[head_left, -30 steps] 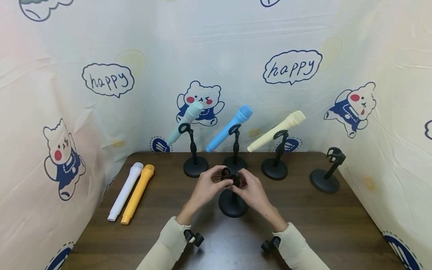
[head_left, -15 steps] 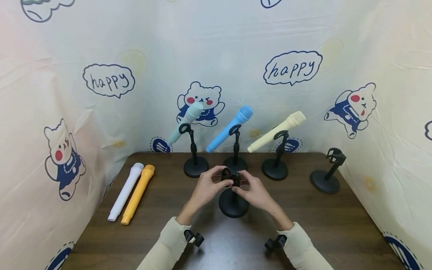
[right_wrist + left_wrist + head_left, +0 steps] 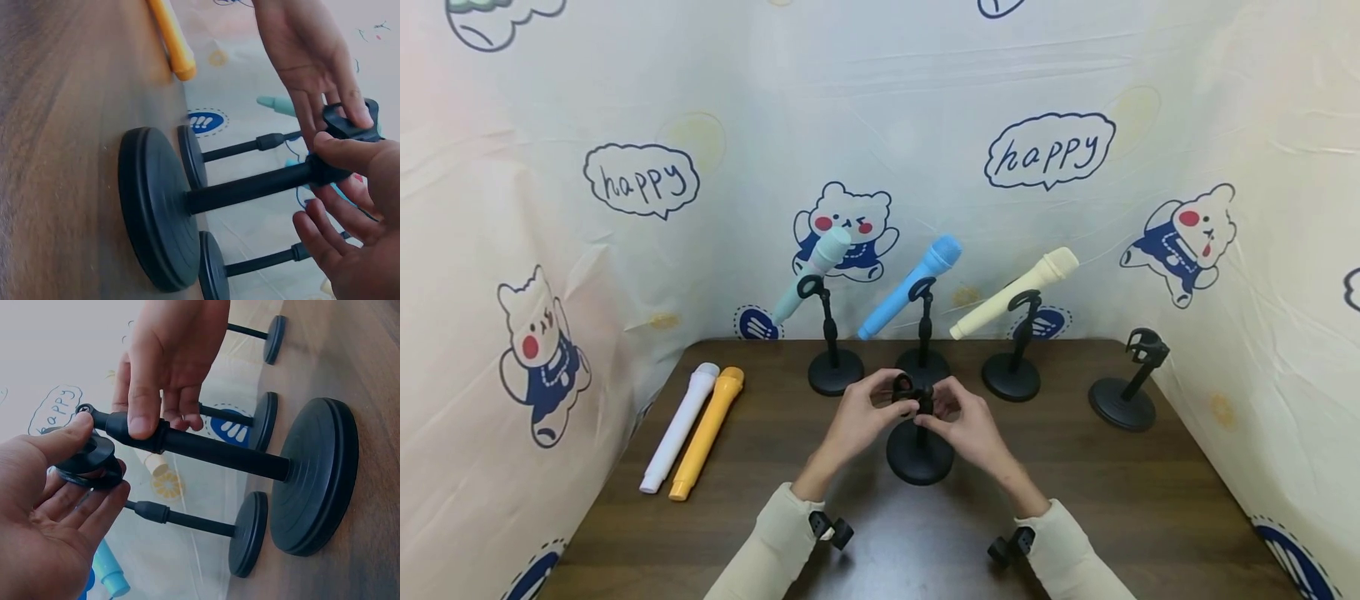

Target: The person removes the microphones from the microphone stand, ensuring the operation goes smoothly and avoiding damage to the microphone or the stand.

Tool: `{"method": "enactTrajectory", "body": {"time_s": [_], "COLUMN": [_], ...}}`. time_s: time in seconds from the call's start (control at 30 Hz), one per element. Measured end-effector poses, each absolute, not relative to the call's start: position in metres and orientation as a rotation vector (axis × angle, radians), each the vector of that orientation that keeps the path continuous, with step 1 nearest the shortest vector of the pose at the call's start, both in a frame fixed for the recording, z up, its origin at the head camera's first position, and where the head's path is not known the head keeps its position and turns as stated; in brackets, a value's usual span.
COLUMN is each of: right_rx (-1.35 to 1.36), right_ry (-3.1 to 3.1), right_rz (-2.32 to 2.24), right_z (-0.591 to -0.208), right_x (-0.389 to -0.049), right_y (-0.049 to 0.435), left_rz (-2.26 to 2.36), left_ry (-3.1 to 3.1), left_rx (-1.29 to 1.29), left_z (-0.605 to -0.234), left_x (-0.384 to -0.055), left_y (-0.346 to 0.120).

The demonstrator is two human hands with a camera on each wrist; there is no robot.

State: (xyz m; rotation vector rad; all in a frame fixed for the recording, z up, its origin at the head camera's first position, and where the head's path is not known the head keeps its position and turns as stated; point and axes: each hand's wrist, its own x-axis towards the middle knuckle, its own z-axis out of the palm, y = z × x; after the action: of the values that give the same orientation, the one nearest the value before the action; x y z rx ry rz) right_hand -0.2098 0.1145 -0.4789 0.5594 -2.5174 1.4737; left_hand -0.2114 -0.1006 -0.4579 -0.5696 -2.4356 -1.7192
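Note:
A black microphone stand [image 3: 919, 458] stands upright on the table in front of me, both hands at its top. My left hand [image 3: 863, 417] pinches the round clip [image 3: 94, 456] between thumb and fingers; in the left wrist view the clip is turned sideways from the pole. With thumb and fingers, my right hand [image 3: 966, 423] grips the upper pole at its collar [image 3: 159, 436], just below the clip joint. The right wrist view shows the pole [image 3: 250, 190] running down to the wide round base [image 3: 169, 212]. The clip holds no microphone.
Behind stand several black stands; three hold a mint microphone [image 3: 812, 271], a blue microphone [image 3: 910, 287] and a cream microphone [image 3: 1015, 292]. A stand [image 3: 1122, 403] with a bare clip is at right. A white microphone [image 3: 677, 429] and an orange microphone [image 3: 706, 435] lie at left.
My right hand has shifted slightly at the top of the pole, its wrist a little farther right than a second ago. The left hand keeps its hold on the clip.

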Motion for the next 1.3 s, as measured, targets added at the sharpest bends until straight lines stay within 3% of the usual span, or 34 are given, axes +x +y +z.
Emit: {"method": "enactTrajectory", "body": {"time_s": [0.5,1.0,1.3], "right_rx": [0.479,0.814,0.627], "right_ry": [-2.521,-2.564,-2.493], "right_rz": [1.314,1.736,1.543], "right_z": [-0.481,-0.478,-0.479], "right_x": [-0.211,-0.216,-0.212], "right_y": [0.101,0.128,0.12], "left_rz": [-1.736,-1.725,-1.71], "left_ry": [-2.423,-2.429,-2.421], "left_rx": [-0.562,-0.563,-0.566], "left_z": [-0.456,-0.458,-0.457], "left_x": [-0.211,-0.211,-0.211], "left_y": [-0.1,-0.1,-0.099]}}
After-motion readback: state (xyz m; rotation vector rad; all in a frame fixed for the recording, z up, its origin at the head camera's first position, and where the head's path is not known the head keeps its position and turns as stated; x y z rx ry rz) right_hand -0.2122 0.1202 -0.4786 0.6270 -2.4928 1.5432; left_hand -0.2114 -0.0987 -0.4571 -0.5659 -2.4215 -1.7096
